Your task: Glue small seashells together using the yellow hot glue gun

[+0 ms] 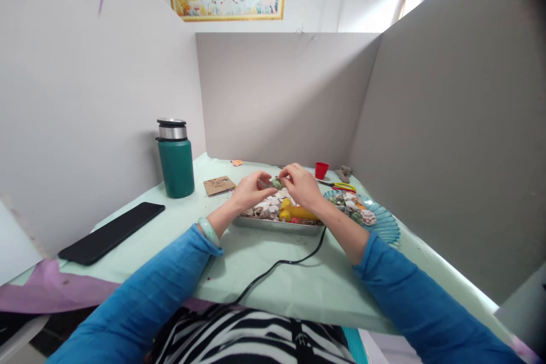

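Above the tray, a small green piece [276, 183], seemingly a shell, sits between my two hands. My right hand [301, 186] pinches at its right side with thumb and fingertips. On the other side is my left hand [252, 190], its fingers curved and parted from the thumb; whether the thumb tip touches the piece is unclear. Below, a metal tray [277, 226] holds many pale shells [269, 205]. A yellow glue gun [296, 213] lies across the tray's right part, partly hidden by my right wrist. Its black cord [279, 262] runs toward me.
Right of the tray is a blue scalloped plate [386, 224] with shells. Behind it are yellow-handled scissors [344, 187] and a red cup [321, 170]. A green bottle [176, 166], a brown card [219, 185] and a black phone-like slab [113, 233] are left. Grey panels [281, 96] enclose the table.
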Tool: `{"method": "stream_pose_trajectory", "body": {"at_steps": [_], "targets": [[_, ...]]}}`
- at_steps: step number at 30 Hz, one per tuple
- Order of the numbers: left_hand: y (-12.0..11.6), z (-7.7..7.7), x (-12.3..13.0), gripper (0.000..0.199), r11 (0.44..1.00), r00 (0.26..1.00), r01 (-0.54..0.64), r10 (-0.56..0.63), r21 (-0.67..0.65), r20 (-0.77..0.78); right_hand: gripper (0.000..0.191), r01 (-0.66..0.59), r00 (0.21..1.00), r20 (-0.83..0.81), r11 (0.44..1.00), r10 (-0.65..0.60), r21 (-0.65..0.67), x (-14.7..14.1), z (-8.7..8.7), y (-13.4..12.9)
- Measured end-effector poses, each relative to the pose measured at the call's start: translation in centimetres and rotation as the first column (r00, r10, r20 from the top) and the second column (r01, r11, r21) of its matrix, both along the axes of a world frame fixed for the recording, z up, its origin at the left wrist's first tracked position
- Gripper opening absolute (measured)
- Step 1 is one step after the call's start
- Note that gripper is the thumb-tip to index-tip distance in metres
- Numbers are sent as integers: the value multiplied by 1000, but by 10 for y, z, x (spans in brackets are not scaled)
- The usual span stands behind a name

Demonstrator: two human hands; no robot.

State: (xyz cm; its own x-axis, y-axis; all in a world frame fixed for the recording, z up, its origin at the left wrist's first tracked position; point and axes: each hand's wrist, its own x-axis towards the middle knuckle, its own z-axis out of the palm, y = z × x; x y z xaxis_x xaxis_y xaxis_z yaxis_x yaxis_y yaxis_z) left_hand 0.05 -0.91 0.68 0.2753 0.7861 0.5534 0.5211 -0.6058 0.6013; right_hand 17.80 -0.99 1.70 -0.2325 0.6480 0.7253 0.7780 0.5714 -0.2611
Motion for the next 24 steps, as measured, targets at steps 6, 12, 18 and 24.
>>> {"method": "stream_pose_trajectory", "body": {"at_steps": [6, 12, 18, 24], "targets": [[10, -8, -1, 36, 992, 987, 118, -113, -40, 117, 10, -24, 1000, -20, 1000, 24, 1, -3, 2, -3], [13, -10, -1, 37, 983, 971, 166, -149, -76, 188, 10, -41, 998, -41, 999, 40, -8, -6, 2, -5], [9, -7, -2, 39, 972, 967, 197, -171, -130, 190, 10, -48, 998, -47, 999, 48, -7, -7, 1, -5], [10, -6, -3, 38, 977, 965, 187, -164, -99, 204, 10, -73, 996, -57, 997, 73, 0, -6, -1, -2]]}}
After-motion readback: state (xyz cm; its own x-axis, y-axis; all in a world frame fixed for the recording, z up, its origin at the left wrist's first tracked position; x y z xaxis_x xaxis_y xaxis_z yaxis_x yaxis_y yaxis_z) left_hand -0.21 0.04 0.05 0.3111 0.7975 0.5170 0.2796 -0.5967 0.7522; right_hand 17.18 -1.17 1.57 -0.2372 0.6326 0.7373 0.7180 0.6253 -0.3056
